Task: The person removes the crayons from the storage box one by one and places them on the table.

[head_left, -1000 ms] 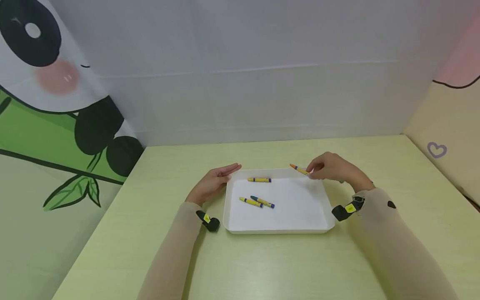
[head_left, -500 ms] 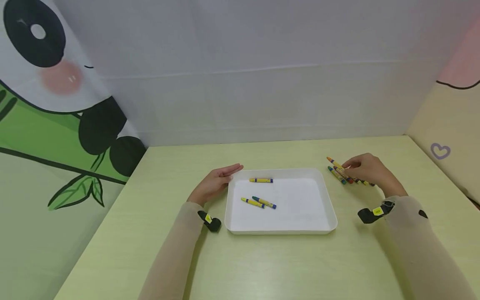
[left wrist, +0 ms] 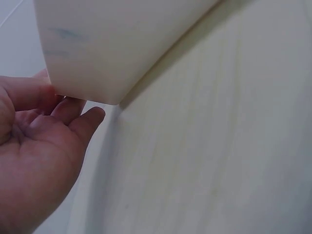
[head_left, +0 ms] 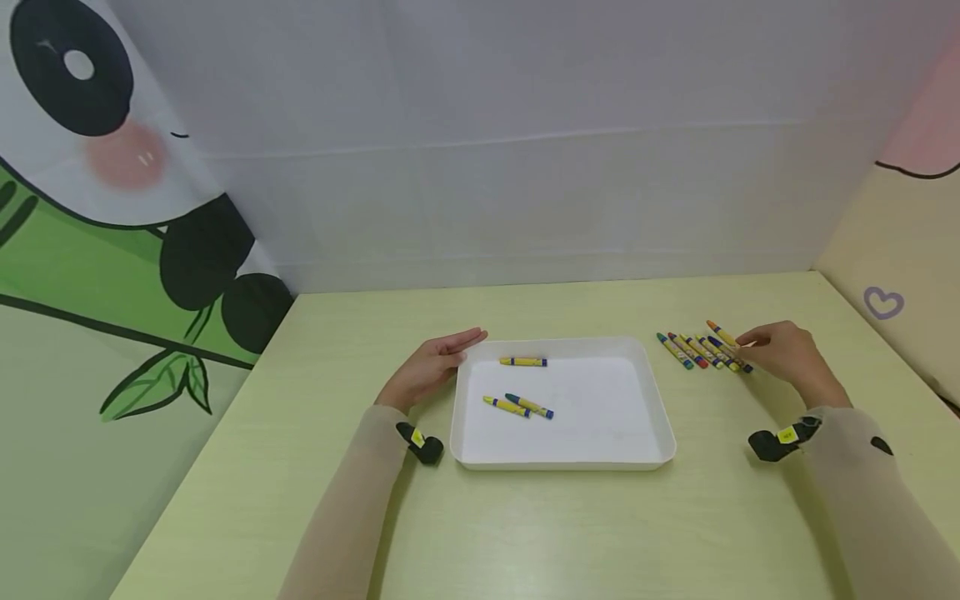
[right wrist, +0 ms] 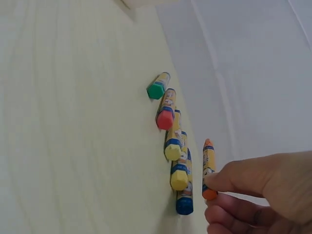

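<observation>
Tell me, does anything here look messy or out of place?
Nothing looks spilled. The three crayons in the white tray lie unevenly, one apart from the other two, while the crayon row outside it is fairly neat. Faint bluish-green smudges mark the tray's side in the left wrist view; probably stray colour.

White rectangular plastic tray point(head_left: 600, 433), bright colours
Inside it, two yellow wax crayons point(head_left: 523, 362), one dark-green crayon point(head_left: 532, 407); to its right, six stick crayons point(right wrist: 173, 150): green, red, yellow twice, dark blue, orange.
</observation>
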Demonstrator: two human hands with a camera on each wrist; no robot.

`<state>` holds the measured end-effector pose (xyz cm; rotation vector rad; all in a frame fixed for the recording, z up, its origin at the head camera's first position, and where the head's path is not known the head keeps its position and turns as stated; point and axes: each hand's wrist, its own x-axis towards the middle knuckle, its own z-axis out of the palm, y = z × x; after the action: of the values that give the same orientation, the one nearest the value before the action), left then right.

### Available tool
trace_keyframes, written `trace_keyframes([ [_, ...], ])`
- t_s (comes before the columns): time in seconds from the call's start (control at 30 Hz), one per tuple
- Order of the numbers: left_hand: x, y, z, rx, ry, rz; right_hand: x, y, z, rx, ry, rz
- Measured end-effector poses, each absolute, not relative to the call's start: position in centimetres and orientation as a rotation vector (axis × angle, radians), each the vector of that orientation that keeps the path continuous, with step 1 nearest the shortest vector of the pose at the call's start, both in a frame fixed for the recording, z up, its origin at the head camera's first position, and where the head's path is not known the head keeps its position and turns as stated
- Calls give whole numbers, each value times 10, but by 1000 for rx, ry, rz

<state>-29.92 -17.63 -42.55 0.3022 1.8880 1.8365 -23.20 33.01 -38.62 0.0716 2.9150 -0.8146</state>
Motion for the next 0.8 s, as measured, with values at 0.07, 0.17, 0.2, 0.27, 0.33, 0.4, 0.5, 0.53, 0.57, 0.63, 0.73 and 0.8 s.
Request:
trace_keyframes([
  [0.07,-299,-176,-426,303,1886,1840,-229,333,-388,83,2921,-809],
  [0.17,-299,-176,-426,308,1890,1839,-227,337,-390,97,2913,-796],
  [0.2,-299,-176,-426,305,1890,1840,-227,338,-391,95,2909,-787],
  [0.27,-299,-176,-426,300,1892,1837,-227,340,-391,100,2902,-761],
  [0.33,-299,-176,-426,297,1891,1836,-228,341,-392,111,2896,-738],
  [0.4,-299,-176,-426,296,1888,1838,-228,342,-394,125,2888,-723],
  [0.5,-299,-176,-426,302,1890,1834,-228,341,-395,143,2876,-718],
  [0.53,-299,-176,-426,305,1891,1832,-227,341,-394,145,2871,-717],
  [0.57,-299,-176,-426,304,1891,1832,-227,341,-394,144,2867,-716],
  [0.63,-298,-176,-427,313,1898,1826,-226,340,-392,135,2863,-718],
  [0.73,-299,-176,-426,317,1900,1829,-226,337,-387,104,2874,-728],
  [0.8,-299,-176,-426,316,1899,1835,-228,333,-381,66,2896,-741],
])
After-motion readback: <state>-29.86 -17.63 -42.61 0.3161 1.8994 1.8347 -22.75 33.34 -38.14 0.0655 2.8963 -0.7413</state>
